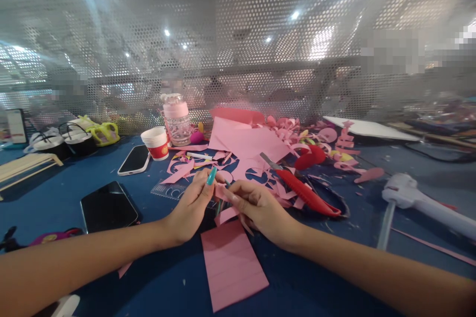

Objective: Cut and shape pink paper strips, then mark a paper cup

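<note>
Both hands meet at the centre, over the blue table, at a small pink paper strip [220,192]. My left hand [194,205] is closed on the strip's left side, its thumb with a long teal nail pointing up. From the right, my right hand [262,213] pinches the strip between thumb and fingers. Just below the fingers a curved pink piece [226,216] shows; whether it belongs to the same strip I cannot tell. Nearer to me lies a pink paper sheet [235,267] with faint lines across it.
Red-handled scissors [301,190] lie right of the hands, a hot glue gun [420,200] farther right. Pink sheets [249,141] and scraps cover the back. At left are two phones [108,206], paper cups [155,142], a bottle [177,121] and a clear stencil ruler [169,190].
</note>
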The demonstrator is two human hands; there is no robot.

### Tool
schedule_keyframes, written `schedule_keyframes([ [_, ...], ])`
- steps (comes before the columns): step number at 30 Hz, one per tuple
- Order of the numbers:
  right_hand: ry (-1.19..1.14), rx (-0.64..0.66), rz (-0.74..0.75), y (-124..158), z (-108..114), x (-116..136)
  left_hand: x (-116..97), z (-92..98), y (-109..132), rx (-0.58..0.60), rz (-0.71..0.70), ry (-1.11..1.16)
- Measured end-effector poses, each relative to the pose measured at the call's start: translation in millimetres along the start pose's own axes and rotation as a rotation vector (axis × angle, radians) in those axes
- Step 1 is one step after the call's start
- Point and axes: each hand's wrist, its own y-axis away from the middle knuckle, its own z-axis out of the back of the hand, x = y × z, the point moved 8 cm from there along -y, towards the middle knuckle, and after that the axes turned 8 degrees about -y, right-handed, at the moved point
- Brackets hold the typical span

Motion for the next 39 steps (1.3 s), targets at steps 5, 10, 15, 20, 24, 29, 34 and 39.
schedule_keyframes([
  [5, 0.011, -0.007, -0.002, -0.5, 0.0, 0.5, 1.2, 1.0, -1.1, -0.013, 0.011, 0.014],
  [10, -0.002, -0.008, -0.021, 0.9, -1.9, 0.9, -1.4, -1.6, -3.3, 0.02, 0.005, -0.028],
  [15, 0.026, -0.028, -0.003, 1.8, -0.9, 1.9, -0.1, -2.5, -3.1, 0.04, 0.02, 0.042],
  [20, 0.079, -0.055, 0.052, 0.5, 2.3, 5.3, -3.7, -8.2, -4.3, 0.116, -0.017, 0.079],
  [24, -0.039, -0.001, -0.003, 0.5, -0.2, -2.7, -10.7, -13.5, -2.8, 0.198, -0.059, 0.07],
  [29, -0.01, -0.02, -0.044, 2.5, 2.5, -7.3, -14.0, -19.9, 1.6, 0.291, -0.047, 0.051],
  [34, -0.027, -0.039, -0.023, 2.6, 2.2, -1.9, -17.3, -16.2, 4.8, 0.249, -0.118, -0.068],
  [39, -0.002, -0.042, -0.029, 1.6, 2.6, -4.4, -22.9, -11.2, 8.7, 0.196, -0.193, -0.12],
])
